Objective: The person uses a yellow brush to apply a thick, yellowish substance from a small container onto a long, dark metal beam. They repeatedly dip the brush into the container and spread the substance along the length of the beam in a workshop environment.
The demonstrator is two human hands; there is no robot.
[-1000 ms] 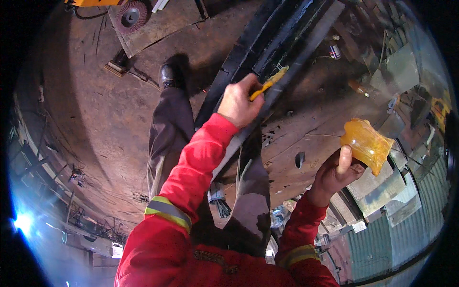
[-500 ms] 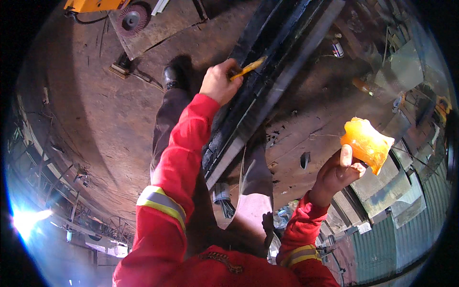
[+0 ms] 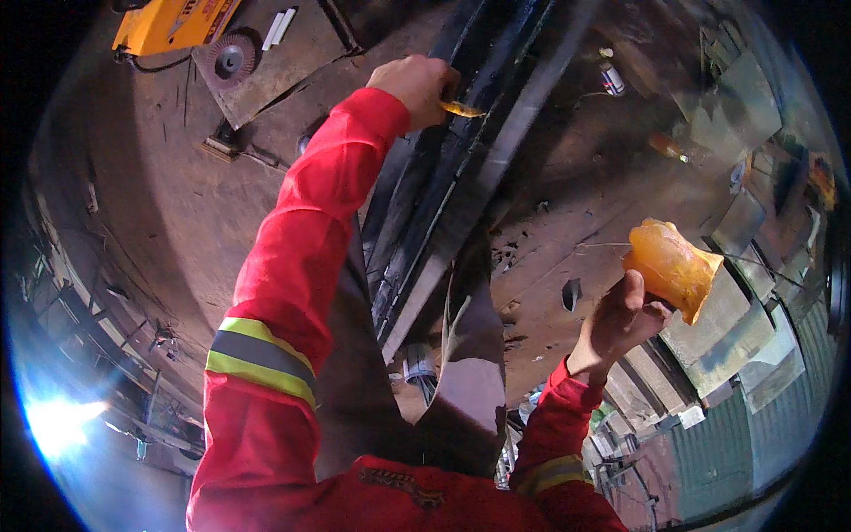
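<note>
My left hand [image 3: 415, 87] is closed around a slim yellow brush [image 3: 463, 110]; its tip lies against or just over the long dark steel beam [image 3: 434, 204]. The beam runs from the far edge down between my legs, with glossy black faces and a paler grey strip along its right side. Out to the right, my right hand [image 3: 612, 324] grips an orange, translucent cup [image 3: 674, 266] with an uneven rim. The cup is tilted, and what it holds inside is hidden from here.
An orange machine [image 3: 168, 31] and a round abrasive disc [image 3: 230, 60] sit far left, by a metal plate [image 3: 284, 82]. A small can [image 3: 612, 80] and an amber bottle [image 3: 667, 146] lie right of the beam. Metal sheets [image 3: 700, 337] are stacked right; bright glare [image 3: 62, 426] shines lower left.
My left hand has moved away from me along the beam with the brush, the arm stretching out. The cup stays at nearly the same place and looks less brightly lit.
</note>
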